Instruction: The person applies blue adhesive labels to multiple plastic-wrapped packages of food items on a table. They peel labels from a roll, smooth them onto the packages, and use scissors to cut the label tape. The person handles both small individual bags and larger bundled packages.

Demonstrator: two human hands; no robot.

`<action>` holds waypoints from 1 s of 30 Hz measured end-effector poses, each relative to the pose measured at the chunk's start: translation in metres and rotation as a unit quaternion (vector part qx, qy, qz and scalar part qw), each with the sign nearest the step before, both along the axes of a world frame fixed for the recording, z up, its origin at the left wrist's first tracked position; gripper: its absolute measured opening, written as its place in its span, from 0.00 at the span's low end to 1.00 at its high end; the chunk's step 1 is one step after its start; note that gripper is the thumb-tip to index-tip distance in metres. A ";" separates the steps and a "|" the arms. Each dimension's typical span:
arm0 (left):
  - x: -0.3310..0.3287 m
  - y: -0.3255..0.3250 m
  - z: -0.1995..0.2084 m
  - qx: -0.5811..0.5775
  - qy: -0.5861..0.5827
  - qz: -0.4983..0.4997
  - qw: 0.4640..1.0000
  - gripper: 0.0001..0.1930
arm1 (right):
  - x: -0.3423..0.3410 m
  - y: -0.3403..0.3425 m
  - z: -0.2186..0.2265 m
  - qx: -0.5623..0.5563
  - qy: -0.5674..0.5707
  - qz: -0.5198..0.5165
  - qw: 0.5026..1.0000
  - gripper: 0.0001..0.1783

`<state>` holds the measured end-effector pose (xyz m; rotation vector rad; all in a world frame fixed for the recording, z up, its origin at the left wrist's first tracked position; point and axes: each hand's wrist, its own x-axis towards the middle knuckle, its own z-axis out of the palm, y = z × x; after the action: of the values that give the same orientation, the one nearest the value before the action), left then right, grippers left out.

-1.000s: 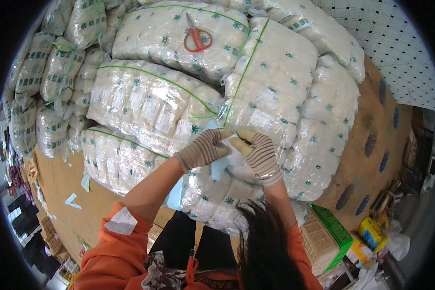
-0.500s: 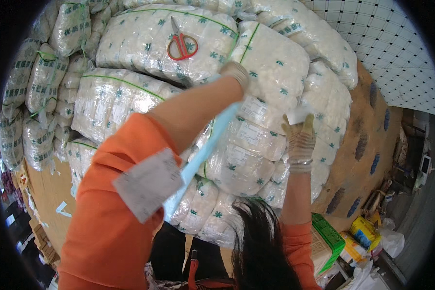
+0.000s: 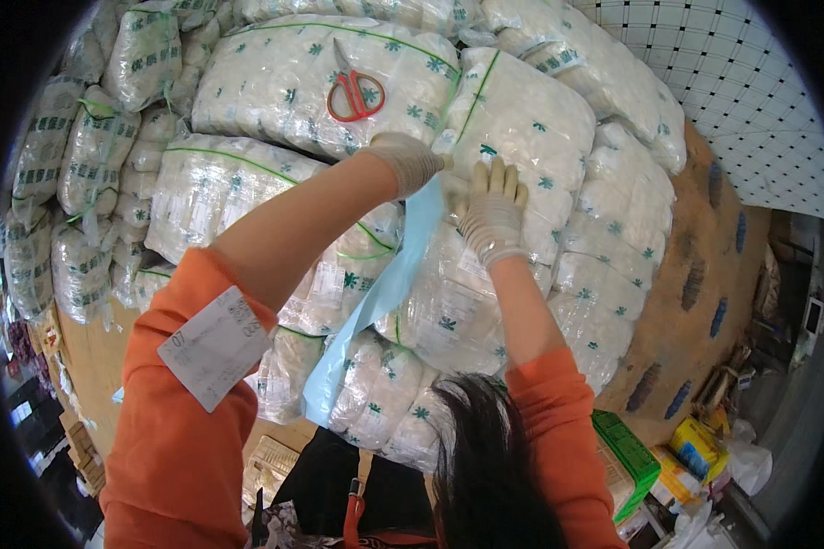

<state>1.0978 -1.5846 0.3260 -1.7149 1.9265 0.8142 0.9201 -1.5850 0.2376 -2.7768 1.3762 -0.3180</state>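
Note:
My left hand [image 3: 408, 165], in a pale knit glove, is closed on the upper end of a light blue strip [image 3: 371, 302]. The strip hangs diagonally toward me across the bags. Beside it my right hand [image 3: 493, 209], also gloved, lies flat with fingers stretched out on a clear plastic bag [image 3: 531, 119] of white packs with green leaf prints. Whatever is under its palm is hidden. Several white printed labels, such as one label [image 3: 328, 282], show on the packs. Red-handled scissors [image 3: 355, 96] rest on the bag beyond my left hand. A printed paper [image 3: 215, 348] sits on my left sleeve.
Smaller filled bags [image 3: 96, 165] are piled at the left. A brown board [image 3: 677, 302] with dark marks lies to the right, below a white dotted sheet [image 3: 723, 82]. A green box [image 3: 624, 462] and a yellow package [image 3: 700, 448] stand at the lower right.
My right hand has moved left from the right-hand packs and now lies flat near my left hand. The small white label it held is out of sight. My left hand has shifted slightly left and nearer.

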 end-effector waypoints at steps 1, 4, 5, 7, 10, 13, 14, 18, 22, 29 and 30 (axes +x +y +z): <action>0.005 0.016 0.010 -0.010 0.055 0.023 0.998 0.22 | -0.002 0.015 0.016 0.014 0.000 -0.015 1.000 0.18; 0.016 0.056 0.022 -0.092 0.259 0.187 0.943 0.24 | -0.033 0.041 0.036 0.110 -0.068 -0.013 0.992 0.20; 0.016 0.071 0.021 -0.123 0.327 0.257 0.901 0.24 | -0.045 0.056 0.039 0.144 -0.158 -0.043 0.976 0.21; 0.002 0.099 0.024 -0.154 0.441 0.401 0.788 0.22 | -0.063 0.085 0.049 0.342 -0.329 -0.123 0.872 0.22; -0.034 0.139 0.000 -0.187 0.546 0.478 0.662 0.21 | -0.061 0.112 0.087 0.625 -0.432 -0.213 0.614 0.21; -0.051 0.156 0.026 -0.051 0.549 0.478 0.684 0.18 | -0.046 0.118 0.120 0.619 -0.432 -0.251 0.607 0.16; -0.054 0.158 0.034 -0.004 0.556 0.489 0.672 0.18 | -0.049 0.117 0.122 0.612 -0.450 -0.255 0.598 0.16; -0.050 0.180 0.031 0.067 0.623 0.460 0.629 0.18 | -0.053 0.113 0.134 0.600 -0.444 -0.237 0.622 0.13; -0.044 0.188 0.025 0.048 0.599 0.458 0.655 0.16 | -0.050 0.117 0.135 0.413 -0.487 -0.223 0.736 0.13; -0.046 0.185 0.022 -0.027 0.525 0.356 0.772 0.14 | -0.050 0.098 0.123 0.234 -0.269 0.144 0.923 0.15; -0.045 0.183 0.026 -0.027 0.506 0.337 0.794 0.14 | -0.056 0.096 0.115 0.318 -0.273 0.093 0.903 0.16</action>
<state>1.0532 -1.4021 0.3521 -2.2815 1.8058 2.3516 0.8645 -1.4893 0.3526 -2.0364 0.8628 -0.4843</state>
